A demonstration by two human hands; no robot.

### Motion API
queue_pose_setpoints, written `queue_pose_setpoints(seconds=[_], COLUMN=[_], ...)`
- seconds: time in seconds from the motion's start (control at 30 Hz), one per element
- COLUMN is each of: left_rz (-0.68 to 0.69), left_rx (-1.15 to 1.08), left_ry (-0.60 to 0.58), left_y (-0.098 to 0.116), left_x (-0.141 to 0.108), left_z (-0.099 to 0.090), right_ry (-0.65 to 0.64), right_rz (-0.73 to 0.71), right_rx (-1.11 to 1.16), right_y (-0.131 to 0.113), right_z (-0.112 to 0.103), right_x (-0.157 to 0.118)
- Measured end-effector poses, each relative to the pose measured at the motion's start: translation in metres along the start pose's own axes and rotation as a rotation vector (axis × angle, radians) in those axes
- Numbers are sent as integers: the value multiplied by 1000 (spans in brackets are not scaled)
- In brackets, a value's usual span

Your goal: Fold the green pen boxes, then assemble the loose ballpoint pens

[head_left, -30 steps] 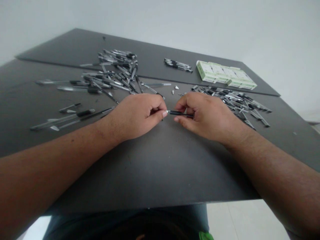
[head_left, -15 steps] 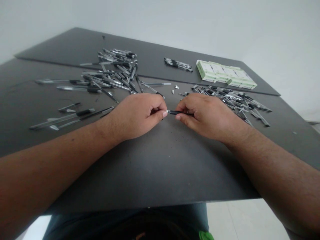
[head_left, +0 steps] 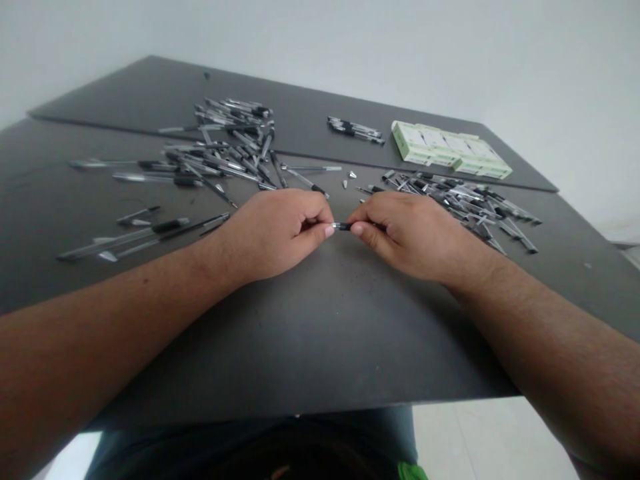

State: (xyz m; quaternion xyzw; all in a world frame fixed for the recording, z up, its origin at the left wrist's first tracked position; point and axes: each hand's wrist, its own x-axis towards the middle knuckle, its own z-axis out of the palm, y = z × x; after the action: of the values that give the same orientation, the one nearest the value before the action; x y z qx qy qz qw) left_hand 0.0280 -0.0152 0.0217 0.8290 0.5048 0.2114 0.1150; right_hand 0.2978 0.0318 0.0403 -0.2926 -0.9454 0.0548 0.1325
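Observation:
Between my two hands lies a pen [head_left: 342, 227] with a dark grip and a pale, shiny end. My left hand [head_left: 290, 230] pinches the pale end between thumb and forefinger. From the other side, my right hand [head_left: 405, 233] closes thumb and fingers around the dark grip, so only a short stretch shows between them. The rest of the pen is hidden in my fingers. Just beyond the hands, two small clear cone tips [head_left: 352, 175] lie on the dark table [head_left: 310, 333].
A big heap of pens and pen parts [head_left: 225, 157] spreads at the left, with loose barrels [head_left: 130, 237] nearer me. Another pile of pens [head_left: 465, 200] is at the right. Farther back are a small row of pens [head_left: 355, 129] and green-white boxes [head_left: 450, 150].
My right hand's fingertips have shifted slightly left along the pen, so less of its dark grip shows. The left hand keeps its pinch.

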Motion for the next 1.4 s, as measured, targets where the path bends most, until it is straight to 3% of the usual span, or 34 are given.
queue_pose_setpoints(seconds=[0.63, 0.9, 1.1, 1.4], left_rz=[54, 55, 62, -4], left_rx=[19, 22, 16, 16], left_ry=[14, 18, 32, 65], left_y=[2, 2, 2, 0], left_x=[-3, -3, -3, -2], left_z=[-4, -4, -4, -5], right_ry=[-45, -7, -68, 1], right_rz=[31, 63, -3, 65], right_rx=[-13, 17, -41, -31], right_y=[-4, -2, -3, 4], right_z=[-5, -3, -3, -6], right_x=[1, 0, 2, -1])
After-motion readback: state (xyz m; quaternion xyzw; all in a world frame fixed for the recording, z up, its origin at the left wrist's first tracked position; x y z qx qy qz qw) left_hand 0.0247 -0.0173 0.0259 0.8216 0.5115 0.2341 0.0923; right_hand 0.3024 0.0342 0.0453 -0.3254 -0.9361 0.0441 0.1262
